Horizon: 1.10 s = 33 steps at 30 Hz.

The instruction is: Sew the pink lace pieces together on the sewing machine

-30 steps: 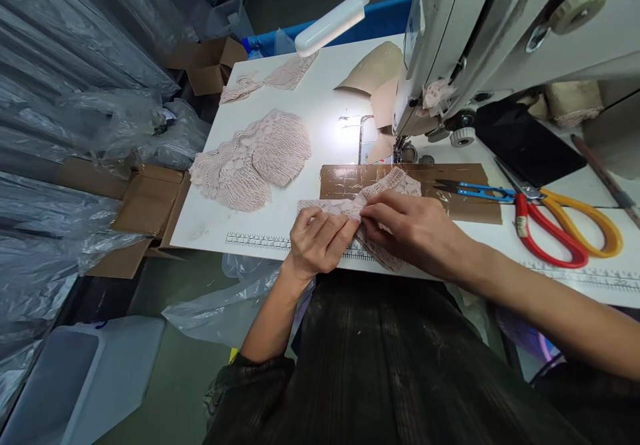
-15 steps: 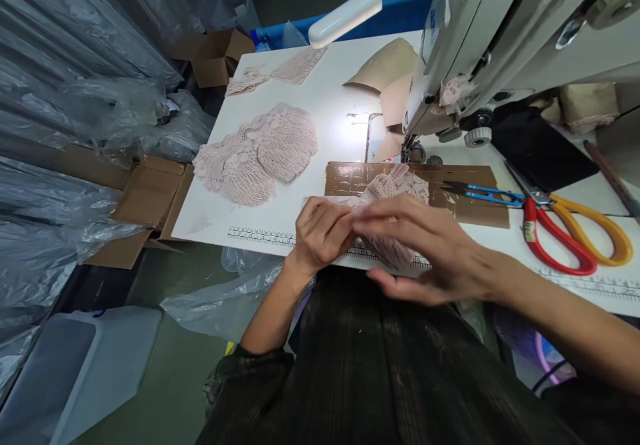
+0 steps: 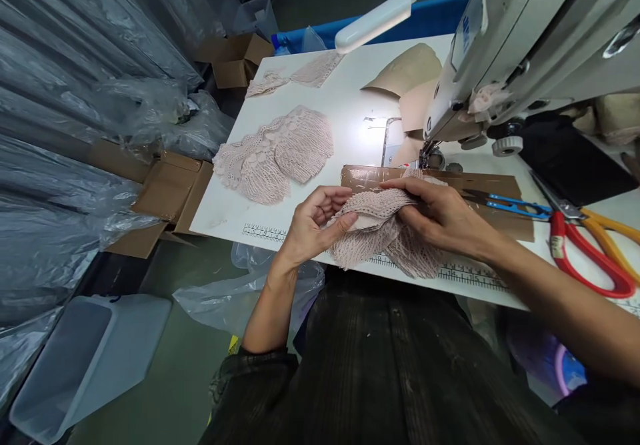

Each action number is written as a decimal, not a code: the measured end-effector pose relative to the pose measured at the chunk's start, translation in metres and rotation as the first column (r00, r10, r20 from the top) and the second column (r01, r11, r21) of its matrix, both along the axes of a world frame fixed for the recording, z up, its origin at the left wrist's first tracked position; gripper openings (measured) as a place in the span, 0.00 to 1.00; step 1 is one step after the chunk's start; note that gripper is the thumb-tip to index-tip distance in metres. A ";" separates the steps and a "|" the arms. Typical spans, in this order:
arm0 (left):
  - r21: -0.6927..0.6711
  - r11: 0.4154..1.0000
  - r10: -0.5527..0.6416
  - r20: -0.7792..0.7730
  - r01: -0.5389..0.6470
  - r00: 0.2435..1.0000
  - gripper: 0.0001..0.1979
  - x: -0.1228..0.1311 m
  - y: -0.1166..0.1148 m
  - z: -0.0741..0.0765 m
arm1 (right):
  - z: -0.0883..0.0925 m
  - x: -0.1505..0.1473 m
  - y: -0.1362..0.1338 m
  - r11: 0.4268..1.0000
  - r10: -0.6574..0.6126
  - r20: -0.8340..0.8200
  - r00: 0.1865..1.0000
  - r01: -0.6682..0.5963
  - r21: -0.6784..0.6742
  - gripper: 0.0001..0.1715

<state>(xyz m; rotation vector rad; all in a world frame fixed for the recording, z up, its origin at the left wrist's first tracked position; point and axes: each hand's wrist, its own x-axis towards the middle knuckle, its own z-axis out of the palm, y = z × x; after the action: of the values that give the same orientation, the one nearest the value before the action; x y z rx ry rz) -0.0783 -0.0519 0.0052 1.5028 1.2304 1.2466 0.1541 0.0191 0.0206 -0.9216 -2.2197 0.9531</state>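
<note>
A pale pink piece of lace fabric (image 3: 373, 211) is held between both hands at the table's front edge, its lower folds hanging over the printed ruler strip (image 3: 265, 232). My left hand (image 3: 320, 221) grips its left end, thumb on top. The fingers of my right hand (image 3: 433, 211) are closed on its right end. Under and behind the lace lies a brown taped cardboard strip (image 3: 367, 177). Just beyond is the needle area of the sewing machine (image 3: 427, 155). Another scalloped lace piece (image 3: 277, 155) lies flat on the left of the table.
Blue thread snips (image 3: 520, 206) and scissors with red and orange handles (image 3: 585, 255) lie at the right. A white lamp (image 3: 375, 21) hangs over the back. Tan pattern pieces (image 3: 407, 71) rest near the machine; an open cardboard box (image 3: 173, 191) stands left of the table.
My right hand, blurred and spread before, now grips the right end of the lace. The lace has been lifted and spread between the hands. The view has shifted slightly right.
</note>
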 end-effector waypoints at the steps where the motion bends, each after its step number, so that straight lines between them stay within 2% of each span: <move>1: -0.023 1.000 -0.021 0.025 0.022 0.999 0.20 0.000 0.000 0.001 | 0.000 0.000 0.000 0.999 -0.019 0.014 1.000 0.019 -0.032 0.25; 4: -0.064 0.995 -0.068 0.037 0.070 0.997 0.22 -0.001 -0.001 0.004 | 0.000 0.002 0.001 0.994 -0.044 0.057 0.997 0.049 -0.102 0.24; 8: -0.054 0.998 -0.033 -0.014 0.032 0.999 0.22 0.006 -0.003 0.008 | 0.008 0.003 -0.006 0.993 0.102 0.027 0.994 -0.100 -0.062 0.30; 10: -0.030 0.999 -0.044 -0.005 0.044 0.999 0.23 0.012 -0.004 0.011 | 0.013 0.001 -0.011 0.992 0.125 -0.004 0.992 -0.125 -0.030 0.33; 12: -0.015 0.996 -0.091 0.038 0.092 0.995 0.24 0.020 -0.004 0.015 | 0.015 0.000 -0.012 0.992 0.118 -0.035 0.992 -0.119 -0.050 0.30; 14: -0.014 0.987 -0.160 0.088 0.162 0.983 0.24 0.026 -0.005 0.020 | 0.014 0.002 -0.010 0.977 0.166 -0.082 0.983 -0.175 -0.119 0.25; 16: -0.010 0.969 -0.245 0.087 0.247 0.966 0.20 0.032 -0.005 0.024 | 0.011 0.007 -0.006 0.951 0.230 -0.142 0.963 -0.254 -0.175 0.22; 18: 0.001 0.940 -0.341 0.035 0.341 0.940 0.15 0.038 -0.005 0.026 | 0.006 0.014 -0.004 0.944 0.235 -0.176 0.956 -0.267 -0.195 0.21; 20: 0.010 0.920 -0.391 -0.026 0.391 0.920 0.12 0.046 -0.006 0.027 | 0.003 0.021 -0.006 0.955 0.205 -0.160 0.966 -0.233 -0.185 0.21; 23: 0.009 0.922 -0.387 -0.044 0.388 0.921 0.12 0.063 -0.009 0.027 | -0.002 0.028 -0.012 0.978 0.157 -0.104 0.982 -0.170 -0.123 0.20; 25: -0.011 0.924 -0.383 -0.029 0.383 0.923 0.12 0.074 -0.010 0.027 | -0.005 0.034 -0.015 0.993 0.070 -0.098 0.993 -0.079 -0.088 0.20; 27: -0.026 0.930 -0.368 -0.021 0.367 0.930 0.14 0.085 -0.010 0.025 | -0.009 0.042 -0.019 0.995 -0.082 -0.128 0.988 0.074 -0.066 0.20; 29: -0.004 0.950 -0.313 -0.037 0.313 0.949 0.15 0.095 -0.007 0.020 | -0.009 0.051 -0.025 0.968 -0.246 -0.181 0.952 0.249 -0.005 0.19; 31: 0.047 0.971 -0.232 -0.078 0.236 0.970 0.15 0.104 -0.002 0.013 | -0.005 0.061 -0.034 0.906 -0.374 -0.253 0.892 0.410 0.106 0.17; 33: 0.119 0.979 -0.151 -0.131 0.166 0.980 0.14 0.112 0.003 0.006 | 0.000 0.069 -0.044 0.859 -0.395 -0.281 0.875 0.460 0.224 0.12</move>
<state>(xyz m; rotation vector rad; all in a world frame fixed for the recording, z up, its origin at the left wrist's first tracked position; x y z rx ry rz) 0.0334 -0.0486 0.0110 1.7576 1.0988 1.1618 0.2227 -0.0252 0.0207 -1.0544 -1.7866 0.4832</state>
